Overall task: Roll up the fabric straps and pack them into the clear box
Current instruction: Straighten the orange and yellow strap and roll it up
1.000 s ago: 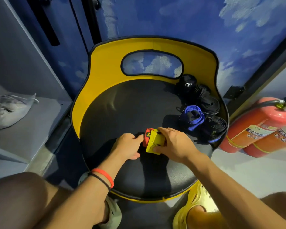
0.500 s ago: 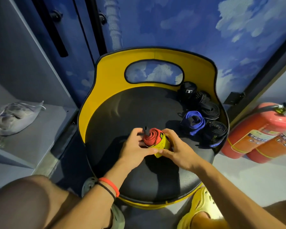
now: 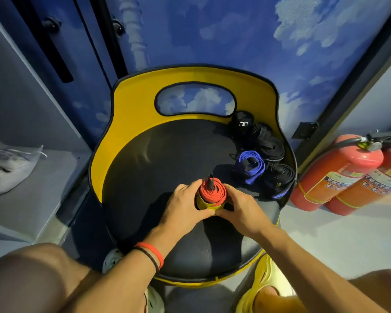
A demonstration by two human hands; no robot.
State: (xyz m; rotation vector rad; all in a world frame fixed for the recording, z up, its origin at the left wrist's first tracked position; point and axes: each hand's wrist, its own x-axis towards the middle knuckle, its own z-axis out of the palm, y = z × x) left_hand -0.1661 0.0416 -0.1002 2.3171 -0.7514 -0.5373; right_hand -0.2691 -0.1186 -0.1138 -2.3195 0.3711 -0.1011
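Observation:
A red fabric strap roll (image 3: 213, 192) with a yellow outer wrap stands on end on the black seat of a yellow-backed chair (image 3: 145, 168). My left hand (image 3: 185, 205) grips its left side and my right hand (image 3: 242, 211) grips its right side, fingers curled round it. A black loop sticks up from the roll's centre. At the seat's right rim lie other rolled straps: a blue one (image 3: 248, 167), a black one with a blue tip (image 3: 279, 180), and two more black ones (image 3: 270, 147) (image 3: 243, 123). No clear box is in view.
Two red fire extinguishers (image 3: 339, 175) lean on the floor to the right of the chair. A grey shelf with a pale shoe (image 3: 7, 168) is on the left. My knees and yellow sandals are at the bottom edge.
The strap roll has been turned from lying flat to standing on end, and both hands have closed round it. The camera has tilted, so the chair sits lower in view.

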